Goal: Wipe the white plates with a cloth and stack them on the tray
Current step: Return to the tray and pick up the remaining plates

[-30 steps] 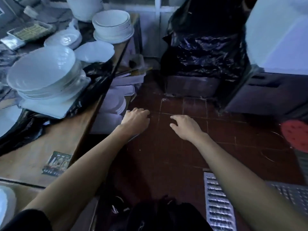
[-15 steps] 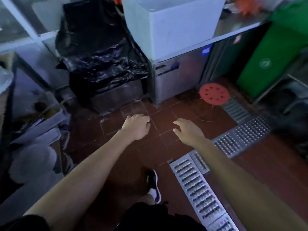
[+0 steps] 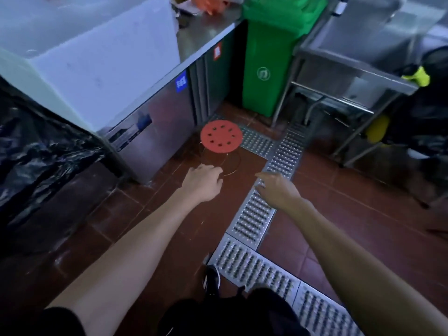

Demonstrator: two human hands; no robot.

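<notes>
Left hand [image 3: 202, 183] out over the red floor just short of the red stool [image 3: 221, 136], fingers loosely curled, holding nothing, right hand [image 3: 277, 190] beside it above the drain grate [image 3: 252, 214], fingers relaxed, empty, plates, cloth, tray out of view

Place: a commercial kitchen's back area, dimly lit.
Floor: red-brown tiles [image 3: 351, 214] crossed by perforated steel drain grates [image 3: 254, 214].
Equipment: a stainless under-counter cabinet [image 3: 155, 127] with a steel top, a white box [image 3: 97, 57] resting on it.
Washing area: a stainless sink stand [image 3: 351, 69] on metal legs at right.
Waste: a green wheeled bin [image 3: 266, 57] between cabinet and sink; black plastic bags [image 3: 36, 154] at left.
Seating: a red round stool [image 3: 221, 136] beside the cabinet.
</notes>
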